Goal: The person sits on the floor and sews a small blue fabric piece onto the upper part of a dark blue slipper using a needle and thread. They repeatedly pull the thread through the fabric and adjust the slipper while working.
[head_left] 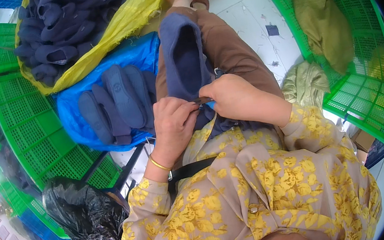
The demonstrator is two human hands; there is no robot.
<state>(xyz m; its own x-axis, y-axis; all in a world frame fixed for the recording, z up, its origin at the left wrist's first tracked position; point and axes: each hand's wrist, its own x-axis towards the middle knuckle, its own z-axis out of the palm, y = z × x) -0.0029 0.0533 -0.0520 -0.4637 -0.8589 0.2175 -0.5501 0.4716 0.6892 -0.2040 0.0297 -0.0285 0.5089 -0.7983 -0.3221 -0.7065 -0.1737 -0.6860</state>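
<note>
A navy felt-like slipper (pixel 184 56) lies over my lap, its opening facing up and its toe pointing away from me. My left hand (pixel 175 118) is closed at the slipper's heel end, the fingers pinching its edge. Close beside it, my right hand (pixel 236 97) is curled around a small dark tool (pixel 204 100) whose narrow end reaches between the two hands. Its exact kind is hard to make out. Some dark cloth (pixel 225 123) rests on my lap below the hands.
Left of my legs, a blue bag (pixel 71 116) holds several slippers, soles showing. Beyond it, a yellow sack (pixel 124 22) is heaped with navy slippers. Green crates stand left (pixel 27 126) and right (pixel 278 0), the right one holding olive cloth (pixel 322 24). A black plastic bag (pixel 78 208) hangs near my left elbow.
</note>
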